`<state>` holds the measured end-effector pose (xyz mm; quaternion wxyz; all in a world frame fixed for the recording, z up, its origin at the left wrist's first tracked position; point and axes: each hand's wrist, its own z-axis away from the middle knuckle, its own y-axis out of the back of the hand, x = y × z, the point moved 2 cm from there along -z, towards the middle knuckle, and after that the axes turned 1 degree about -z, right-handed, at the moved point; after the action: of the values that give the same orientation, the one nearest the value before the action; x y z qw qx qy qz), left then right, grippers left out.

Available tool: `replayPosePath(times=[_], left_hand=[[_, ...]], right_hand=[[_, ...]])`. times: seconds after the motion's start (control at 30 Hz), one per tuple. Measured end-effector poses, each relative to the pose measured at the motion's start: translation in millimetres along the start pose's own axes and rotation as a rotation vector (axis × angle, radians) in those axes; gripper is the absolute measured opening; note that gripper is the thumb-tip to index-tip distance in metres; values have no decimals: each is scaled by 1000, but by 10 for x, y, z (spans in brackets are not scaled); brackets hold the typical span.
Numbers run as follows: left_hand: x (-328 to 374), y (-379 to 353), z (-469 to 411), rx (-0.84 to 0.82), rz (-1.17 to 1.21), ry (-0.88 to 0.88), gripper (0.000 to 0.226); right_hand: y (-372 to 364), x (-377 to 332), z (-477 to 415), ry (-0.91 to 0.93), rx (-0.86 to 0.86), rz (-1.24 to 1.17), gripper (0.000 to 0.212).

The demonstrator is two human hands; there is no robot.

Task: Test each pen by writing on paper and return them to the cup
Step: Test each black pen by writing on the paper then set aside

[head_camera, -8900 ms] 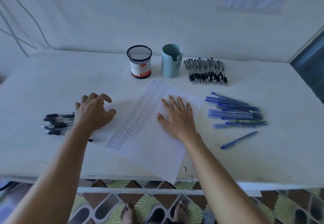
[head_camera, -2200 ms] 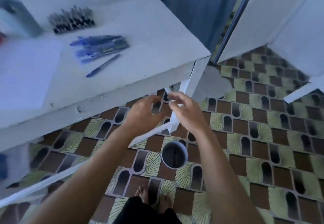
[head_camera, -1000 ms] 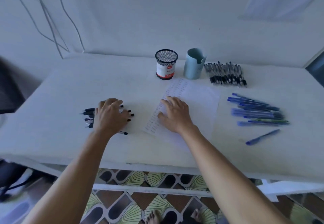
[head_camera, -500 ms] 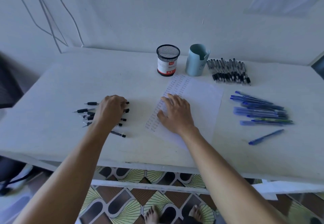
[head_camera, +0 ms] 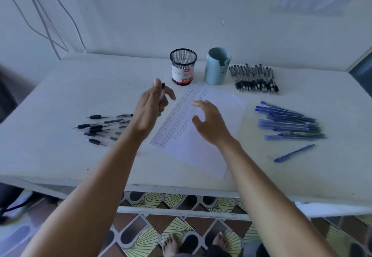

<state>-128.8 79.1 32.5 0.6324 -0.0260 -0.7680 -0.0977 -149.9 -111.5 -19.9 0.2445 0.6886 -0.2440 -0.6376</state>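
Pen pinched in raised left hand

Right hand hovers over the paper, fingers loosely curled, holding nothing. Loose black pens lie left of the paper. Farther back stand the mesh cup and blue cup.

I see a black mesh cup with a red-white label, pale blue cup, blue pens at three o'clock.

On the table, the paper lies between the left pen heap and the right pen heap, with the mesh cup, notched cup and pen row ranged left to right behind it.
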Motion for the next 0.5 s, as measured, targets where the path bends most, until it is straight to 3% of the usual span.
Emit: replayPosePath(times=[0.07, 0.17, 0.27, 0.33, 0.4, 0.5], left_hand=[[-24, -119, -25, -25, 129, 82, 57], [-66, -257, -43, 36, 325, 169, 33], [-104, -315, -25, 67, 594, 250, 43], [-168, -326, -21, 93, 581, 255, 46], [-239, -348, -14, 151, 475, 215, 21], [-399, -333, 9, 184, 477, 249, 33]], right_hand=[[96, 133, 19, -2, 14, 107, 50], [202, 327, 45, -32, 19, 326, 66], [261, 480, 96, -91, -10, 496, 64], [254, 538, 112, -124, -53, 570, 60], [232, 548, 115, -129, -80, 610, 61], [219, 544, 98, -135, -86, 617, 62]])
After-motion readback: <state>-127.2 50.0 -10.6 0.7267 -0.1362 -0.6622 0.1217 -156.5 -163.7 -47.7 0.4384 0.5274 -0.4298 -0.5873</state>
